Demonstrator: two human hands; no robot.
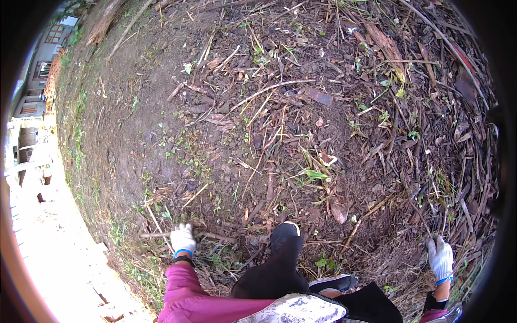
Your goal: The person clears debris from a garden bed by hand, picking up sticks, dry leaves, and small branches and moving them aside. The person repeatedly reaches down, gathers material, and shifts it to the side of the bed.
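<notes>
My left hand [183,239], in a white knit glove with a blue cuff, is closed around a brown stick [155,235]. The stick juts out to the left of the fist, just above littered ground. Far to the right, my right hand [440,258] wears a matching glove and reaches low over the debris. A thin dark twig [421,218] runs up and left from its fingertips, which look pinched on it. Between the hands, my dark shoe [282,236] stands on the soil, and the other shoe [333,283] is lower right of it.
Dark soil [133,133] with sparse weeds spreads ahead and left. Denser sticks and bark [456,161] lie on the right. A broken log [105,24] is at the upper left, a wood chunk [383,42] at the upper right. Buildings [34,84] stand beyond a glaring bright strip on the left.
</notes>
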